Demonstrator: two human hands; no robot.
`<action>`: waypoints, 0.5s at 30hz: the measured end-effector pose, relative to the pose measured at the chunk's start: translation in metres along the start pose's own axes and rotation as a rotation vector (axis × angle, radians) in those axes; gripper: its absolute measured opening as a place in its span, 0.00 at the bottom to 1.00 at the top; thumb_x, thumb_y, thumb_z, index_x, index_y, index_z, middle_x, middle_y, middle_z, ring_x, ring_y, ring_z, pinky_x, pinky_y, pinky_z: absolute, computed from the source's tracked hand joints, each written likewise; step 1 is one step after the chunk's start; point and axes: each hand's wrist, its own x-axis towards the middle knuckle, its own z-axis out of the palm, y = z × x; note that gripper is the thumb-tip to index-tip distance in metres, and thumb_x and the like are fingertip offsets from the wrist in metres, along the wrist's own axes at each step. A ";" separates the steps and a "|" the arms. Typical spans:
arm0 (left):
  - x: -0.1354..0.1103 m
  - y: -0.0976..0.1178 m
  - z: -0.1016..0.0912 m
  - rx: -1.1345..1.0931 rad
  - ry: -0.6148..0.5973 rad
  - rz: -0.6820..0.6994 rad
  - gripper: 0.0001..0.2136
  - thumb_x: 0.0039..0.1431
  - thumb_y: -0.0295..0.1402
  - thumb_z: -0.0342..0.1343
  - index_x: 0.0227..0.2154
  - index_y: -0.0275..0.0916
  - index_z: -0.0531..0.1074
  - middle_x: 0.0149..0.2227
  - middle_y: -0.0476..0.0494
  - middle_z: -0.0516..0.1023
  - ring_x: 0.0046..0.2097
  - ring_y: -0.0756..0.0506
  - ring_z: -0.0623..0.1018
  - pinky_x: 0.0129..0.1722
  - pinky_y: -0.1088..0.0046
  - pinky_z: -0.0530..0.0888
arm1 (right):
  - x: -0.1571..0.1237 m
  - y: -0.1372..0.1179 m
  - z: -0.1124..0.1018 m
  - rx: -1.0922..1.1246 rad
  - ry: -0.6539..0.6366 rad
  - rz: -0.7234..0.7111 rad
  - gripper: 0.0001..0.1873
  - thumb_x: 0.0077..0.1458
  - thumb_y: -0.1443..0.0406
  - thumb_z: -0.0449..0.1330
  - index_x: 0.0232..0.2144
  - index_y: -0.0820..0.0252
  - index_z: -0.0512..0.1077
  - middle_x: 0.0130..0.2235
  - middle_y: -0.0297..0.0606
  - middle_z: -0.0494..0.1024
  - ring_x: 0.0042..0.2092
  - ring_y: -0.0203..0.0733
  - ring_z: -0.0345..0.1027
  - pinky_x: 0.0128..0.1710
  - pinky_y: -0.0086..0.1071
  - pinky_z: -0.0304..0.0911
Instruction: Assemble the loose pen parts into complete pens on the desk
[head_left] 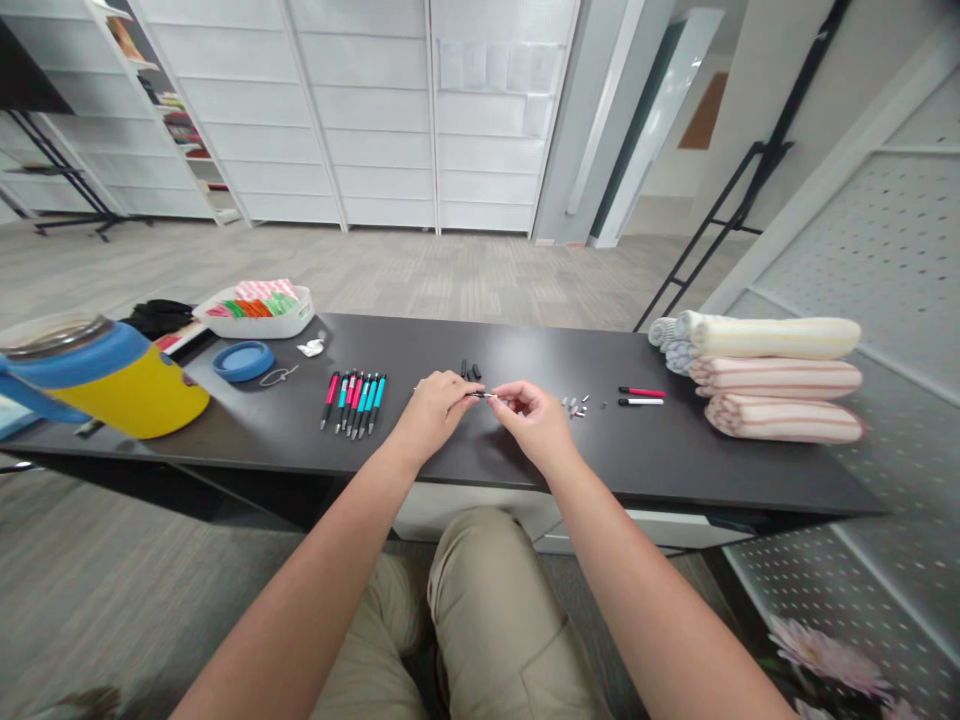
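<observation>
1. My left hand [433, 415] and right hand [534, 423] both pinch a slim black-and-silver pen part [480, 395]; fingers hide most of it, exact piece unclear.
2. Forearms [322, 540] angle inward, elbows cut off.
3. Short black plastic pieces [470, 371] just ahead; tiny metal pen parts [575, 406] to the right.
4. Pink and teal pens [354, 403] lie left on the dark tabletop [525, 460].

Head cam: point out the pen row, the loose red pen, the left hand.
Pen row [354, 403]: head view, middle barrels.
Loose red pen [642, 392]: head view, barrel.
Left hand [431, 415]: head view, back of hand.
</observation>
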 end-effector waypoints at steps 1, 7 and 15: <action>0.000 0.000 0.000 -0.003 -0.003 0.001 0.12 0.71 0.35 0.54 0.51 0.47 0.80 0.45 0.40 0.81 0.48 0.40 0.76 0.51 0.60 0.69 | 0.000 0.000 0.000 0.001 -0.004 0.000 0.18 0.56 0.51 0.66 0.39 0.59 0.80 0.28 0.35 0.77 0.28 0.38 0.65 0.29 0.31 0.60; -0.001 0.001 0.000 -0.004 -0.012 -0.001 0.12 0.71 0.35 0.54 0.51 0.46 0.80 0.46 0.39 0.81 0.48 0.40 0.75 0.51 0.60 0.68 | -0.001 -0.002 0.000 -0.009 -0.033 -0.008 0.17 0.58 0.52 0.66 0.40 0.58 0.81 0.28 0.35 0.78 0.28 0.38 0.65 0.29 0.32 0.60; -0.003 0.000 0.001 0.005 -0.012 0.008 0.12 0.71 0.35 0.54 0.51 0.47 0.80 0.45 0.40 0.81 0.48 0.40 0.75 0.50 0.61 0.68 | -0.003 -0.001 -0.001 -0.076 -0.044 -0.004 0.17 0.61 0.50 0.64 0.39 0.57 0.81 0.36 0.39 0.84 0.33 0.41 0.71 0.34 0.33 0.64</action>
